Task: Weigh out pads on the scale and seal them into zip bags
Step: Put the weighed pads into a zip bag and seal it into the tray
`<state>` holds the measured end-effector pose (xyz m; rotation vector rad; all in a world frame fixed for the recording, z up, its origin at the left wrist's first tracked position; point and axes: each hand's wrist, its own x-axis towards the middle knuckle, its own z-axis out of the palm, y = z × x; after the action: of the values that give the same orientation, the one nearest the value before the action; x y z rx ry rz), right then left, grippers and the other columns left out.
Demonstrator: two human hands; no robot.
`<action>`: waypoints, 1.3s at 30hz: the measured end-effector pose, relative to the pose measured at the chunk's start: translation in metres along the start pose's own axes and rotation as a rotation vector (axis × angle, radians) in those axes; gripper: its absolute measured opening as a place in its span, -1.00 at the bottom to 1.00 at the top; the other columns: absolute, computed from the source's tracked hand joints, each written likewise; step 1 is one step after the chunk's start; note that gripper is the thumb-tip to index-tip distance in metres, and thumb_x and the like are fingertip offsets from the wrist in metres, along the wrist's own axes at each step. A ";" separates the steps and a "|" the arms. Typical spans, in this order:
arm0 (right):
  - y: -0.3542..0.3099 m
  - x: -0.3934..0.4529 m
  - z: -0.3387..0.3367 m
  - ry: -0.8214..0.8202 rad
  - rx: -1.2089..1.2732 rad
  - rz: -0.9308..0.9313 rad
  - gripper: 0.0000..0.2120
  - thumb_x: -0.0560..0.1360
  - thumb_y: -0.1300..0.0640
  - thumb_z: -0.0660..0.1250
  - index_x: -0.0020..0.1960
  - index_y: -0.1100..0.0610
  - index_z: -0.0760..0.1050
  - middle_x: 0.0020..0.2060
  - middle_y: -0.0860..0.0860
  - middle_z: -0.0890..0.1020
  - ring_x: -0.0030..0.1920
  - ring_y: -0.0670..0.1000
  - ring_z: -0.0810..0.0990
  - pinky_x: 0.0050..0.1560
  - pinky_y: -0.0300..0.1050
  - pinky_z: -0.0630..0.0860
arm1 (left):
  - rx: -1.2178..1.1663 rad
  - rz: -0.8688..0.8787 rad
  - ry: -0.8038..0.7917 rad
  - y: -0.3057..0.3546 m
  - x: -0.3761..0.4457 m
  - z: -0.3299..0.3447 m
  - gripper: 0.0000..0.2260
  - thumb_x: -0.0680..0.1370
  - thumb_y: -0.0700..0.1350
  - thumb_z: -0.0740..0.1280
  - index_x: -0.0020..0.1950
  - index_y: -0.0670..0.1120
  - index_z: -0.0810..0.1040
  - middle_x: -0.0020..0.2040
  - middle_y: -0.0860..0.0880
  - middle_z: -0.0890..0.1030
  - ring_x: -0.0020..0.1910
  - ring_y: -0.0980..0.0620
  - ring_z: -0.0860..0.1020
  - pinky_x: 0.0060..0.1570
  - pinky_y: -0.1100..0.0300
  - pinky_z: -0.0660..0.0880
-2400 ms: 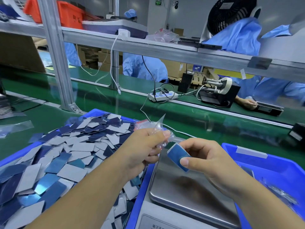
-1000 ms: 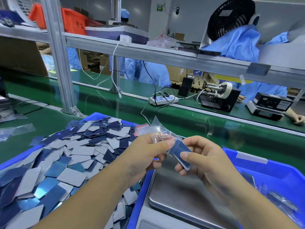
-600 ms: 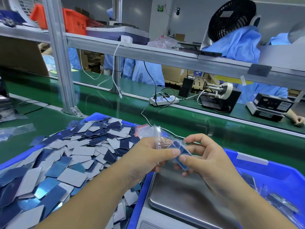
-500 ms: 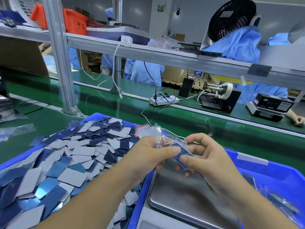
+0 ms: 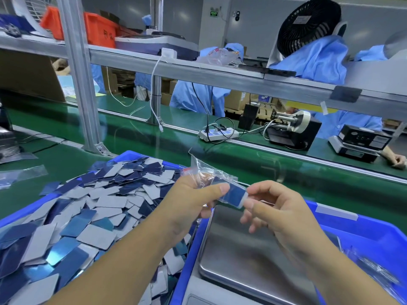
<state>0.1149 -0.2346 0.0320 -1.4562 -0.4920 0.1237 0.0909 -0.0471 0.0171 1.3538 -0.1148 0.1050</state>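
Pads (image 5: 232,194) deeper in zip bag (image 5: 207,176) | scale (image 5: 246,249) beneath | bin (image 5: 22,213) left

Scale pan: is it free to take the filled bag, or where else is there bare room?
The scale pan, below both hands, shows bare steel. The green belt is bare beyond the right blue bin. The left blue bin is heaped with pads. The left hand and right hand hold the zip bag.
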 end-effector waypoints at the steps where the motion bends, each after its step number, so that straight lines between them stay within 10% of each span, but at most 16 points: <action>1: 0.000 0.000 -0.001 0.007 -0.013 -0.006 -0.83 0.34 0.36 0.51 -0.19 0.14 0.62 -0.34 0.15 0.64 -0.40 0.16 0.61 -0.47 -0.11 0.51 | 0.025 -0.006 -0.010 0.000 0.000 0.000 -0.90 0.49 -0.15 0.49 -0.12 -0.12 0.59 -0.41 0.06 0.45 -0.51 0.17 0.34 -0.52 0.37 0.27; 6: 0.000 0.000 0.000 0.013 0.016 -0.004 -0.84 0.34 0.35 0.50 -0.23 0.10 0.66 -0.37 0.17 0.61 -0.41 0.14 0.60 -0.42 -0.12 0.54 | 0.101 -0.024 -0.071 -0.003 -0.002 0.002 -0.89 0.36 0.00 0.51 -0.26 0.00 0.66 -0.36 0.05 0.51 -0.40 0.13 0.40 -0.44 0.33 0.33; 10: 0.001 0.000 0.001 0.048 0.035 0.009 -0.92 0.29 0.25 0.43 -0.25 0.11 0.66 -0.37 0.17 0.60 -0.41 0.15 0.61 -0.41 -0.11 0.55 | 0.068 -0.040 -0.095 -0.002 -0.003 0.004 -0.42 0.30 0.05 0.56 0.04 -0.39 0.54 -0.31 -0.09 0.31 -0.41 0.09 0.26 -0.45 0.28 0.23; 13: 0.001 -0.001 0.005 0.072 0.098 0.024 -0.91 0.27 0.30 0.43 -0.28 0.13 0.63 -0.38 0.15 0.57 -0.45 0.13 0.59 -0.45 -0.13 0.53 | -0.003 -0.046 -0.121 -0.001 -0.003 0.007 -0.83 0.37 -0.03 0.53 -0.23 -0.11 0.65 -0.37 0.00 0.26 -0.47 0.13 0.18 -0.49 0.30 0.17; 25: 0.001 -0.006 0.016 0.054 0.182 0.044 -0.92 0.22 0.20 0.47 -0.29 0.07 0.65 -0.40 0.12 0.57 -0.43 0.10 0.60 -0.40 -0.17 0.56 | -0.062 -0.012 -0.145 -0.004 -0.005 0.012 -0.75 0.45 -0.08 0.48 -0.42 0.04 0.55 -0.48 0.08 0.25 -0.50 0.11 0.16 -0.51 0.29 0.15; 39: -0.004 -0.006 0.009 -0.004 0.172 0.051 -0.86 0.31 0.28 0.42 -0.22 0.07 0.66 -0.33 0.09 0.59 -0.41 0.12 0.58 -0.41 -0.14 0.54 | -0.123 0.025 -0.092 -0.008 -0.004 0.015 -0.65 0.48 -0.03 0.41 0.10 -0.28 0.51 -0.44 0.02 0.27 -0.53 0.13 0.13 -0.54 0.31 0.10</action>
<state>0.1055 -0.2286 0.0345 -1.3008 -0.4371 0.2048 0.0876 -0.0633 0.0117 1.2350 -0.2125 0.0552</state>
